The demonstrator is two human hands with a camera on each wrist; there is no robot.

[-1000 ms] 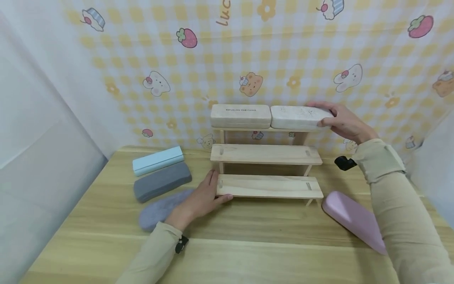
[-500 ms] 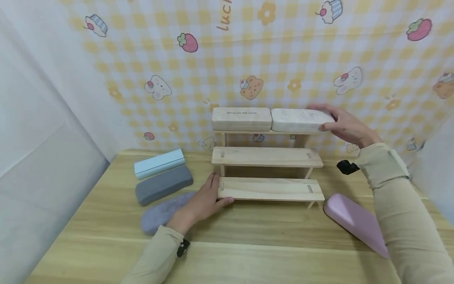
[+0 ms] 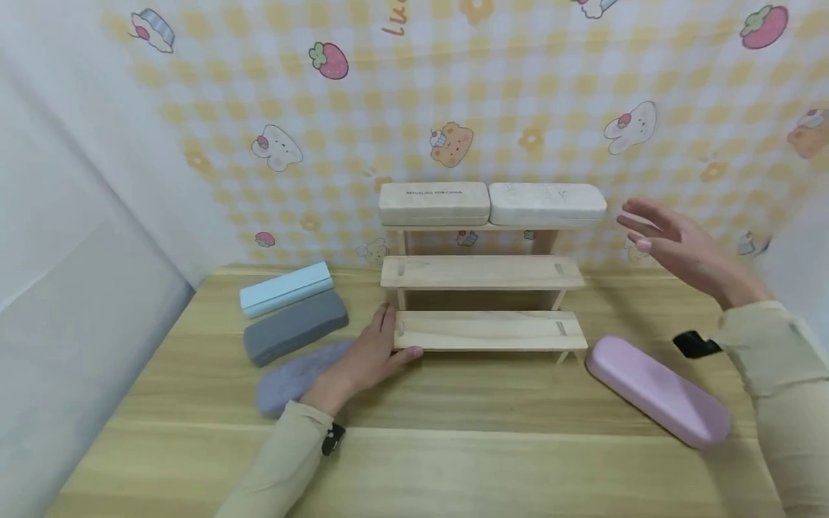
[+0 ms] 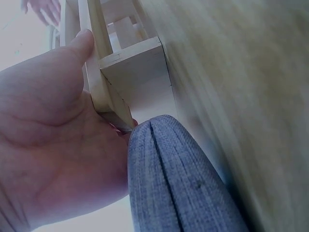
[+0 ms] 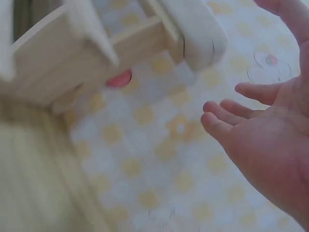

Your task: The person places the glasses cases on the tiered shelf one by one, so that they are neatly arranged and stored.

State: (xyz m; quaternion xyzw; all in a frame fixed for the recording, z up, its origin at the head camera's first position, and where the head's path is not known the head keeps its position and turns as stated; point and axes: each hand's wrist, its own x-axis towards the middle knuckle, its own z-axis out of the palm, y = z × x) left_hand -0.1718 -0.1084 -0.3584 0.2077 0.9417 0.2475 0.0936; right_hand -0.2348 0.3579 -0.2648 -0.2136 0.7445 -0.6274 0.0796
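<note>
A three-step wooden display rack [image 3: 482,272] stands against the patterned cloth. My left hand [image 3: 365,360] grips the left end of its lowest board, thumb along the front edge and fingers at the side; the left wrist view shows the board's corner against the palm. On the top step, a beige glasses case [image 3: 434,205] with lettering and a white glasses case [image 3: 547,204] lie end to end. My right hand [image 3: 689,248] hovers apart from the white case's right end, fingers extended and holding nothing. A blue-grey fabric glasses case [image 4: 176,179] lies beside the left hand, partly hidden by it.
A light blue glasses case [image 3: 286,289] and a dark grey one [image 3: 296,327] lie left of the rack. At the right, a pink-purple glasses case [image 3: 657,392] lies slanted on the wooden table [image 3: 479,467]. Yellow checked cloth [image 3: 376,108] covers the wall behind.
My right hand has let go of the white glasses case and drawn away to the right, uncovering more of the pink-purple case. The left hand keeps its grip on the rack.
</note>
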